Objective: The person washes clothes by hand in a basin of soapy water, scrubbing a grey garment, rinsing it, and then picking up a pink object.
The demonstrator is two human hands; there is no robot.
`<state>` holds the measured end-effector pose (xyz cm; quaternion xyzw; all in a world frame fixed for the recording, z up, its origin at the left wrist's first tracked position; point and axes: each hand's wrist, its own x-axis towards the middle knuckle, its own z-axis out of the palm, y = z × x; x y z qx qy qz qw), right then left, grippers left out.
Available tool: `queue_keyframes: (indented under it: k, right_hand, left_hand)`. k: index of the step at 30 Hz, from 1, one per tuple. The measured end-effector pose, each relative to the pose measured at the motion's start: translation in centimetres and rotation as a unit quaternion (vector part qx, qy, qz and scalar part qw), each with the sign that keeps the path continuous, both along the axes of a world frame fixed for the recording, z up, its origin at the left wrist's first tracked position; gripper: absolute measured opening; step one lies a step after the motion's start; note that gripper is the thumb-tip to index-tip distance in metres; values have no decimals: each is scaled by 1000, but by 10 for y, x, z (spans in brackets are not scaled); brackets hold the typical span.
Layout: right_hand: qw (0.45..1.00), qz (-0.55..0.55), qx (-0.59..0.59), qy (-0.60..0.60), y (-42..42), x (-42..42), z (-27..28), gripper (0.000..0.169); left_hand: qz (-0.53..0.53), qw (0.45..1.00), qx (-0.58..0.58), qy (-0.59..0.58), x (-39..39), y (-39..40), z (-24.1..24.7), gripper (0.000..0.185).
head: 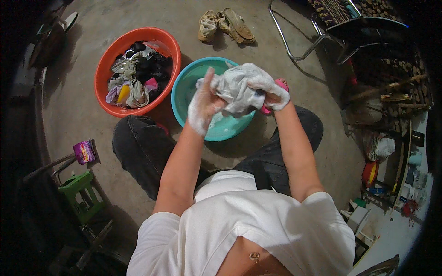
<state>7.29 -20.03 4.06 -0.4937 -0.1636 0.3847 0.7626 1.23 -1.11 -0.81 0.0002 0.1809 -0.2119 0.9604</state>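
Note:
A soapy white cloth is bunched between my two hands above a turquoise plastic basin with sudsy water in it. My left hand, covered in lather, presses against the cloth's left side with its thumb side up and fingers partly hidden. Foam also coats my right hand, which holds the cloth's right end; its fingers are mostly covered by the fabric. To the left, a red-orange plastic basin holds wet dark, pale and coloured clothes in water.
Worn shoes lie on the concrete floor beyond the basins. A metal-framed chair stands at upper right, near stacked firewood. A purple packet and a green plastic stool are at left. A cluttered shelf is at right.

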Motion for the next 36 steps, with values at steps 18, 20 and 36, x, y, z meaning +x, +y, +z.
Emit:
queue_keyframes:
  k: [18,20,36]
  right_hand:
    - [976,-62,-128,-164,0,4,-35,31]
    - [976,-45,-134,164,4,-1,-35,33]
    - [993,-51,-55,-96,12,-7,-23,32]
  left_hand:
    - [63,977,169,110,2,-15,-26,13]
    - [86,963,238,89,2,-14,-35,14]
    - [73,946,304,79,2,-2,-14,19]
